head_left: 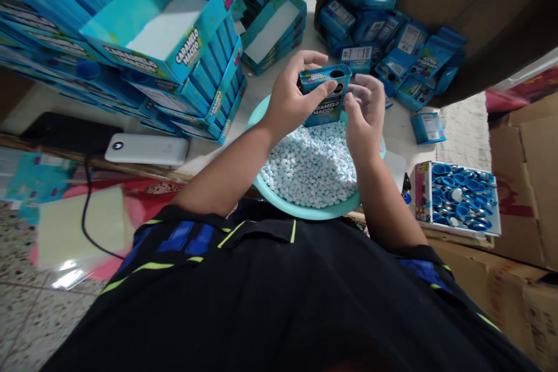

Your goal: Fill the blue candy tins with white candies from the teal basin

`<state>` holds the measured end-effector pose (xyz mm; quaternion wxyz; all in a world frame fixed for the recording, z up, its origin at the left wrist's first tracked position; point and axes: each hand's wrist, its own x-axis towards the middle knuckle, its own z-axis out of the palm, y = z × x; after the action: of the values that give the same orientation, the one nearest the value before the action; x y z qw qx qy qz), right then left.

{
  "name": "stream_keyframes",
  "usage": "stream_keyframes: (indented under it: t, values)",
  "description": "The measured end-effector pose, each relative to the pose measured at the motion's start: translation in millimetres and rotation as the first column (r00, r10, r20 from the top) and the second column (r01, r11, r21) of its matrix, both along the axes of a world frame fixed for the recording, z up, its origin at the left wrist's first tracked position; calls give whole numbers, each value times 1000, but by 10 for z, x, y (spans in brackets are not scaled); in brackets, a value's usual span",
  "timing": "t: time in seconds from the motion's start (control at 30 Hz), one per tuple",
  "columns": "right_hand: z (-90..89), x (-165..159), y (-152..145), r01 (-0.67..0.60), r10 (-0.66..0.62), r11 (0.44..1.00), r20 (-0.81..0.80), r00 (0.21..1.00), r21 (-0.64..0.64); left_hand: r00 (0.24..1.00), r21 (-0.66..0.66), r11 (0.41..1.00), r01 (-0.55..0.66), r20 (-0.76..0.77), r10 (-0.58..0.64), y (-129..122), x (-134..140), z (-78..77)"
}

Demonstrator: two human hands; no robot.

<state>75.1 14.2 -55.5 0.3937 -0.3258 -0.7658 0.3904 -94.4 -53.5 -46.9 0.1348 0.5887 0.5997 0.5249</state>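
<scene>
My left hand [296,90] is closed around a small blue candy box [323,111] lettered "CARAMELO MACIZO", with its thumb across the front. The box is held upright over the far side of a round turquoise basin [300,208]. A dark round spot shows on the box's top face. White and pale blue candies [309,168] fill the basin. Beside the box's right edge, my right hand [367,110] has its fingers curled in toward the thumb. Whatever lies between those fingertips is too blurred and small to name.
Stacked blue display trays [174,64] rise at the left. A large cardboard box on its side [483,11] contains a heap of blue candy boxes [392,46]. One blue box [428,128] stands apart. At right is a carton of blue-rimmed caps [464,197]; a white power bank [147,149] lies left.
</scene>
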Motion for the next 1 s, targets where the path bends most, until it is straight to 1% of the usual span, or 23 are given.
stream_keyframes:
  t: [0.03, 0.07, 0.1, 0.13, 0.17, 0.2, 0.23, 0.27, 0.3, 0.37, 0.43, 0.5, 0.67, 0.8, 0.9, 1.0]
  values:
    - [-19, 10, 14, -7, 8, 1000, 65, 998, -10, 1000, 4, 1000, -21, -16, 22, 7, -21, -4]
    - [-33, 20, 16, -33, 37, 999, 169, 985, -28, 999, 10, 999, -43, -27, 43, 16, -52, -8]
    - [-41, 27, 4, -76, 88, 996, 310, 947, -48, 998, 15, 998, -61, -32, 62, 27, -91, -15]
    - [-38, 31, -25, -139, 154, 988, 470, 869, -65, 997, 15, 997, -71, -32, 71, 42, -136, -26]
    - [-24, 29, -71, -212, 215, 974, 625, 751, -80, 997, 10, 997, -73, -29, 73, 58, -185, -40]
    - [1, 23, -129, -284, 255, 954, 750, 610, -94, 997, 4, 997, -76, -18, 76, 76, -234, -56]
    - [36, 11, -196, -348, 272, 932, 835, 478, -105, 996, 4, 996, -92, 6, 92, 95, -278, -75]
    - [78, -4, -264, -402, 276, 909, 885, 374, -114, 992, 10, 993, -122, 40, 121, 113, -315, -93]
    - [122, -23, -327, -444, 278, 888, 912, 302, -123, 984, 20, 987, -160, 78, 158, 131, -341, -109]
    - [199, -64, -422, -491, 284, 859, 933, 222, -145, 965, 35, 972, -232, 135, 225, 159, -359, -129]
    - [242, -98, -463, -522, 299, 836, 937, 179, -167, 964, 28, 971, -238, 127, 233, 176, -338, -133]
    - [247, -117, -461, -538, 313, 823, 936, 160, -183, 977, -1, 981, -196, 80, 196, 180, -295, -128]
    - [216, -105, -381, -558, 407, 792, 896, 178, -249, 990, -31, 990, -139, 21, 140, 159, -175, -115]
    - [231, -105, -339, -554, 500, 759, 851, 160, -342, 994, -39, 994, -106, 18, 106, 139, -116, -96]
    - [237, -124, -332, -552, 533, 747, 830, 165, -370, 997, -76, 994, -73, 8, 74, 125, -93, -100]
    - [249, -139, -342, -548, 538, 748, 825, 169, -375, 1000, -116, 993, -29, -2, 29, 101, -79, -115]
